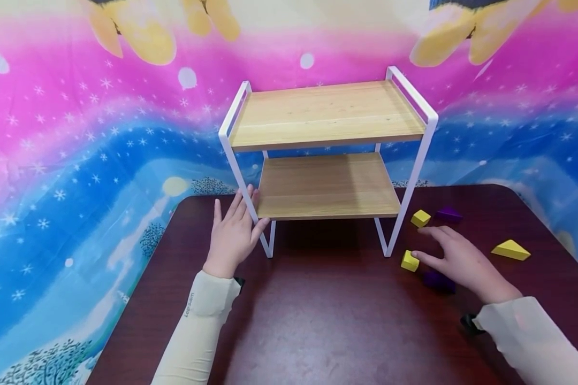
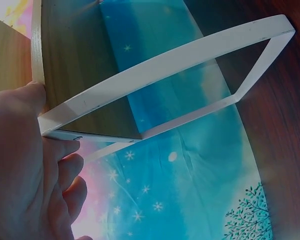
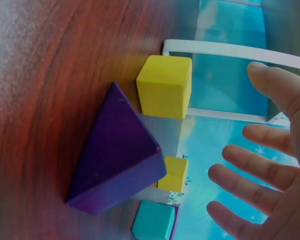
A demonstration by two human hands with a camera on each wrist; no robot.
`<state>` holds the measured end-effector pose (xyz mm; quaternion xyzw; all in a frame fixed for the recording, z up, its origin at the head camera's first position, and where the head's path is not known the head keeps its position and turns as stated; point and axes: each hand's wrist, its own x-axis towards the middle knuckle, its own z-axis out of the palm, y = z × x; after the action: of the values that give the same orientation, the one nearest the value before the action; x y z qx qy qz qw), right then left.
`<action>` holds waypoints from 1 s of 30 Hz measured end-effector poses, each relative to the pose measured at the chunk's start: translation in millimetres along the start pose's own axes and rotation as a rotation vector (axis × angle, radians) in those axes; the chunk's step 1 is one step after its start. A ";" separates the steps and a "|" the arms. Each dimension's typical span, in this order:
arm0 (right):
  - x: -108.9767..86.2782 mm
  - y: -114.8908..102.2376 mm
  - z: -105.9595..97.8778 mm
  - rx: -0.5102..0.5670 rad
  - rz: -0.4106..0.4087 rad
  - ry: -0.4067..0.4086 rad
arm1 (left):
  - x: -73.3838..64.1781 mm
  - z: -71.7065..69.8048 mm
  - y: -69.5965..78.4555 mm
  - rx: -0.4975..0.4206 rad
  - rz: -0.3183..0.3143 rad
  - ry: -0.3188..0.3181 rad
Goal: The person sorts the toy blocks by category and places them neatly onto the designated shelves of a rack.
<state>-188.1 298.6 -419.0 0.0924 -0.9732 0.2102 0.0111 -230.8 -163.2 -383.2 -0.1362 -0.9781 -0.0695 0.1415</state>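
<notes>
A two-tier wooden shelf with white metal side frames stands on the dark table. My left hand rests against its left front leg, fingers spread and thumb at the lower board. My right hand hovers over the blocks at the right, fingers apart and nothing in them. Its thumb overlaps the near yellow block in the head view; the right wrist view shows a gap between thumb and block. A purple triangular block lies beside it, partly hidden by my hand in the head view.
Another yellow block and a purple one lie farther back, past my right fingertips. A yellow triangular block sits at the right. Behind the reddish-brown table hangs a colourful printed cloth.
</notes>
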 end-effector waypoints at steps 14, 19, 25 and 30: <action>0.9 2.7 11.9 -0.008 -0.029 -0.041 | 1.6 1.0 0.7 -0.013 -0.015 -0.002; 4.2 6.3 16.7 -0.011 -0.028 -0.078 | 2.0 1.4 1.0 -0.010 -0.014 -0.004; 4.0 9.5 18.2 -0.015 -0.023 -0.102 | 2.1 2.5 2.2 -0.029 -0.009 0.004; 5.8 8.4 18.6 -0.003 -0.023 -0.114 | 0.9 2.5 1.5 -0.027 -0.018 -0.001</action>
<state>-195.0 297.4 -439.1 0.1152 -0.9715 0.2029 -0.0416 -231.8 -161.2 -385.2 -0.1295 -0.9783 -0.0837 0.1386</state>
